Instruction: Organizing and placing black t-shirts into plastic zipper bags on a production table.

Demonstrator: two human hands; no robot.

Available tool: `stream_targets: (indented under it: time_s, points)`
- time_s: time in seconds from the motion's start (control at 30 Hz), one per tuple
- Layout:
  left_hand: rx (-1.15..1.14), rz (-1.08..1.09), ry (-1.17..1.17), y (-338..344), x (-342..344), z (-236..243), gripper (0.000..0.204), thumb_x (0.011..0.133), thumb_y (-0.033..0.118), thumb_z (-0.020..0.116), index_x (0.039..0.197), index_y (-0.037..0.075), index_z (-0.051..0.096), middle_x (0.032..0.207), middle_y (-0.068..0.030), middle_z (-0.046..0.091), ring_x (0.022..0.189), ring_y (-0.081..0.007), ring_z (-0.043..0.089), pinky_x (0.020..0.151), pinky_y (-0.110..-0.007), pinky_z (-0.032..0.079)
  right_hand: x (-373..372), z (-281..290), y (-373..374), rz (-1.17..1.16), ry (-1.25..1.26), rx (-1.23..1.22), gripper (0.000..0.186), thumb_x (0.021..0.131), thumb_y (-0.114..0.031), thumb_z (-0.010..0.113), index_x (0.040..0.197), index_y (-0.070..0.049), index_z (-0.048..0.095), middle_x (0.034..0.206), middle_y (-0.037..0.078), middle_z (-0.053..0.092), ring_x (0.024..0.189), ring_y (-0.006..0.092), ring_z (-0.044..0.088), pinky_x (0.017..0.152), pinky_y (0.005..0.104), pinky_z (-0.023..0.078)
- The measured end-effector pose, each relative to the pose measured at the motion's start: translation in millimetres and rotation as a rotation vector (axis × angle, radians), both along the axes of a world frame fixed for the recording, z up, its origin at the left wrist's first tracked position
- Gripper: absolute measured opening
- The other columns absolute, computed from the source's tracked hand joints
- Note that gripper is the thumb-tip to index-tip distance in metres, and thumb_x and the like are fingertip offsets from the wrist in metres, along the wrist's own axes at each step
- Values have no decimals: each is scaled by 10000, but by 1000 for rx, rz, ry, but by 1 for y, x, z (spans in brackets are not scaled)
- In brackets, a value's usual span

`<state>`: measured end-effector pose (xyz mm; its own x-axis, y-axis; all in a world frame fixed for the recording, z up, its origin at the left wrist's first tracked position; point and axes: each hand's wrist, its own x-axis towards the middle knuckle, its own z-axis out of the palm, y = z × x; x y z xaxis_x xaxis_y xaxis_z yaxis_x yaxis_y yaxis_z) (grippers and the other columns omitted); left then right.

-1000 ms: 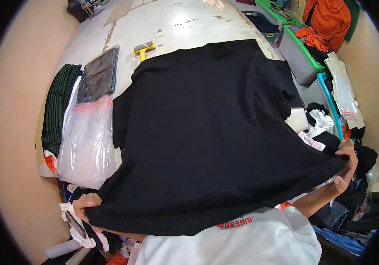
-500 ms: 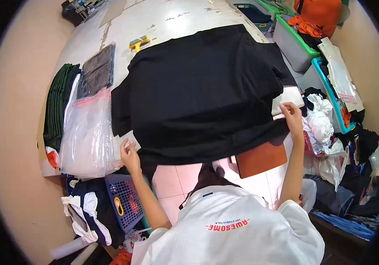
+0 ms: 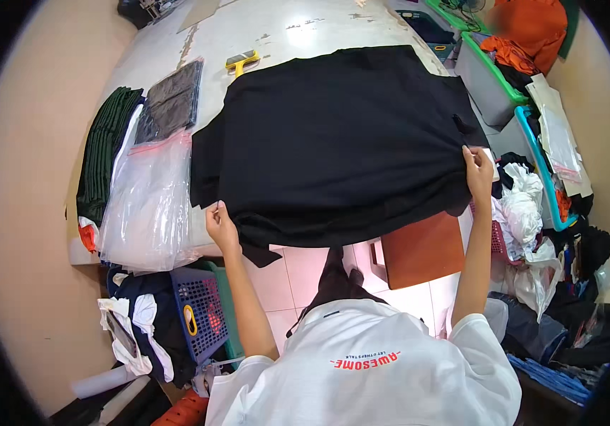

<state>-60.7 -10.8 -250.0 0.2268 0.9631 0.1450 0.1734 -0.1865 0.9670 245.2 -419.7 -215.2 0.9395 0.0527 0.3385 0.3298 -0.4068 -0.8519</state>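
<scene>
Clear bags and yellow scraper flank black garment

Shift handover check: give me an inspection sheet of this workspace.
Surface: pale worktable, paint scuffed.
Job's things: black garment spread flat, near edge overhanging.
Clutter: clear plastic bags, dark green folded stack, yellow-handled tool.
Grips: left hand and right hand each pinch the garment's near edge.
Cables: nothing seen.
Surroundings: blue basket, bins of clothes, clothing heaps on the floor.
</scene>
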Motion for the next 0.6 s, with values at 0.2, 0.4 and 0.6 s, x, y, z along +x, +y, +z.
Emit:
stream_targets:
  time_s: [0.2,0.4,0.6]
  points:
    - [-48,-78,127,0,-5,-6,298,801,276,600,901,8,514,754,-31,490,730,-117,446,682,-251,371,4,-16,-8,-54,121,-124,273,790,-272,600,768,-3,556,561,-7,453,544,81,412,517,237,340]
    - [91,-623,437,-27,-56,54,738,476,229,809,1076,29,429,985,-85,405,919,-208,431,847,-302,352,-33,13,-57,389,445,-98,513,702,-195,691,1134,-55,452,780,5,446,739,102,450,669,227,378]
    - [240,-810,588,-49,-97,115,498,482,102,757,907,11,514,861,-99,506,828,-246,510,750,-306,406,-90,71,-87,531,506,-438,397,527,-23,724,898,8,588,754,61,559,694,144,526,647,257,425]
